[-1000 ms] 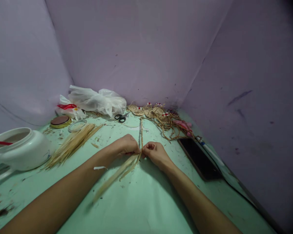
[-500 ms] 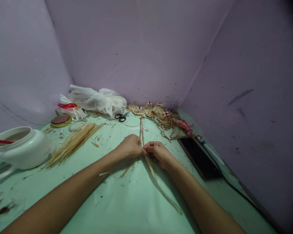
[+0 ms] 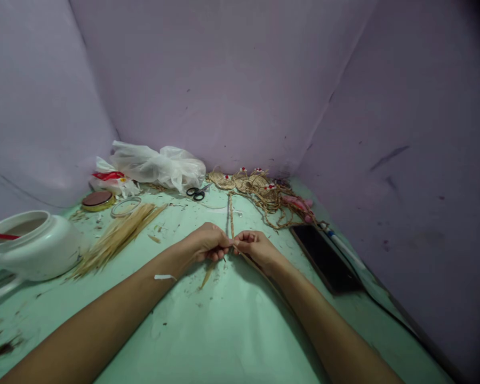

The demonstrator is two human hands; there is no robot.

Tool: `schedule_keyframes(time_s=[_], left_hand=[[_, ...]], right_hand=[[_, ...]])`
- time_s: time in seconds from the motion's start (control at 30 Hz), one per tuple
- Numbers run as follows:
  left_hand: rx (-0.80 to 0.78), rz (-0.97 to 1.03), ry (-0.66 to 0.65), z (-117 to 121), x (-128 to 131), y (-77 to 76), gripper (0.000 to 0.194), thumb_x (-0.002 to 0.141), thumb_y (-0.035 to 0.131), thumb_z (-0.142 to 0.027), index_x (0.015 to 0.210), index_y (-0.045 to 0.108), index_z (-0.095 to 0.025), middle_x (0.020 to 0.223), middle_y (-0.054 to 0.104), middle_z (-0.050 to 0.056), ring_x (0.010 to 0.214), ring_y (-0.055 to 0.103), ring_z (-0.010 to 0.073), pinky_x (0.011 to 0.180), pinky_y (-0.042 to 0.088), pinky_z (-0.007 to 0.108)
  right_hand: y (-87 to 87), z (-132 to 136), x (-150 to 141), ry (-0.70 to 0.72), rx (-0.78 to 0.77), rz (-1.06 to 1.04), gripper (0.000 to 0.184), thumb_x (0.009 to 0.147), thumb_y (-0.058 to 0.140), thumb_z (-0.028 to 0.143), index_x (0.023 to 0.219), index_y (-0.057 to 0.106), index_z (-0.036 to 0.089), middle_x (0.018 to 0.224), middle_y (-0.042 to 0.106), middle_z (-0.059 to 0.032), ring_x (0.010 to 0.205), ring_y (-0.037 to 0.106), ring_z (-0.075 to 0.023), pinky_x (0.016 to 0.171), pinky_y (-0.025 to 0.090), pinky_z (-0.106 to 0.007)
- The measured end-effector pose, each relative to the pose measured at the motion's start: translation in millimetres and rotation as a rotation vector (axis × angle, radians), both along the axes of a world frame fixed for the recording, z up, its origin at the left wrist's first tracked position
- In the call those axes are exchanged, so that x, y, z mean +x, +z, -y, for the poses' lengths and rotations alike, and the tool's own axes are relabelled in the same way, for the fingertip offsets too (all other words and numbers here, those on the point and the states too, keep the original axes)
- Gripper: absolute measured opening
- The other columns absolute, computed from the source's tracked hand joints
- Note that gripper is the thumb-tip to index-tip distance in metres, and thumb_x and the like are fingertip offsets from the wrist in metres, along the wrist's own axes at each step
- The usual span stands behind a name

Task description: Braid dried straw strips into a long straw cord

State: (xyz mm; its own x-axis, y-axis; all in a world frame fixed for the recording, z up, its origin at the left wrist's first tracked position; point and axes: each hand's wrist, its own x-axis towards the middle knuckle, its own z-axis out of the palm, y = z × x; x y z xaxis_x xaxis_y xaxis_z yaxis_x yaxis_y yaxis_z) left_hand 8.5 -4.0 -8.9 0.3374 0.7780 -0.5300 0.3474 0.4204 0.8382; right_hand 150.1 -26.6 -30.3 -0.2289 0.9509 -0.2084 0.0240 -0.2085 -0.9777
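Note:
A thin braided straw cord (image 3: 231,213) runs from the far side of the table straight down to my hands. Its near end is pinched by my left hand (image 3: 213,242), the fingers curled. My right hand (image 3: 256,248) meets it fingertip to fingertip and is closed on the straw strands at the same spot. One pale strand trails from my right hand back along the forearm. Another short strand (image 3: 207,276) hangs below my left hand. Fingers cover the exact crossing of the strands.
On the left lie a bundle of dry straw (image 3: 122,237), a white pot (image 3: 36,245), a round tin (image 3: 98,200) and a wire ring (image 3: 126,207). Behind are a plastic bag (image 3: 160,165), scissors (image 3: 198,192) and woven straw pieces (image 3: 248,184). A phone (image 3: 324,258) lies right.
My left hand has turned, showing more of its curled fingers, and shifted slightly left. The long loose strand has swung from the table toward my right forearm.

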Motion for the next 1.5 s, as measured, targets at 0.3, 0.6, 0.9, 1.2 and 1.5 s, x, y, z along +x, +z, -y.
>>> schedule_keyframes(time_s=[0.3, 0.6, 0.9, 1.2, 1.5], left_hand=[[0.199, -0.136, -0.04, 6, 6, -0.7, 0.012, 0.051, 0.054, -0.016, 0.047, 0.043, -0.014, 0.034, 0.028, -0.007, 0.033, 0.02, 0.0024, 0.036, 0.009, 0.02], [0.1, -0.072, 0.091, 17, 13, 11.8, 0.015, 0.048, 0.044, -0.009, 0.038, 0.034, -0.015, 0.031, 0.028, -0.005, 0.031, 0.02, 0.0033, 0.035, 0.009, 0.021], [0.147, -0.095, -0.002, 9, 3, 6.2, 0.012, 0.047, 0.051, -0.014, 0.043, 0.039, -0.015, 0.032, 0.029, -0.007, 0.03, 0.022, 0.0031, 0.035, 0.012, 0.02], [0.166, 0.052, -0.051, 9, 1, 5.8, 0.011, 0.05, 0.053, -0.017, 0.044, 0.043, -0.014, 0.033, 0.029, -0.007, 0.031, 0.02, 0.0022, 0.035, 0.01, 0.02], [0.168, -0.005, -0.075, 9, -1, -1.8, 0.007, 0.052, 0.054, -0.016, 0.049, 0.049, -0.012, 0.035, 0.034, -0.006, 0.031, 0.022, 0.0025, 0.034, 0.012, 0.019]], right_hand=[[6.2, 0, 9, 0.001, 0.218, 0.521, 0.011, 0.058, 0.052, 0.023, 0.054, 0.056, 0.013, 0.045, 0.044, 0.004, 0.043, 0.033, -0.0056, 0.041, 0.023, -0.018], [12.3, 16, -4, -0.037, 0.264, 0.747, 0.011, 0.058, 0.052, 0.021, 0.053, 0.059, 0.014, 0.043, 0.049, 0.0003, 0.042, 0.04, -0.0084, 0.04, 0.022, -0.021], [16.6, 14, 3, 0.031, 0.298, 0.542, 0.012, 0.061, 0.056, 0.026, 0.056, 0.058, 0.015, 0.05, 0.054, -0.0008, 0.045, 0.042, -0.0084, 0.043, 0.029, -0.019], [19.8, 12, -3, -0.044, -0.19, 0.14, 0.016, 0.061, 0.061, 0.02, 0.067, 0.047, 0.016, 0.046, 0.049, 0.0034, 0.043, 0.048, -0.0088, 0.043, 0.042, -0.021], [8.2, 71, 41, -0.113, -0.124, 0.289, 0.021, 0.057, 0.064, 0.022, 0.071, 0.049, 0.016, 0.049, 0.046, 0.0065, 0.035, 0.038, -0.0052, 0.031, 0.028, -0.017]])
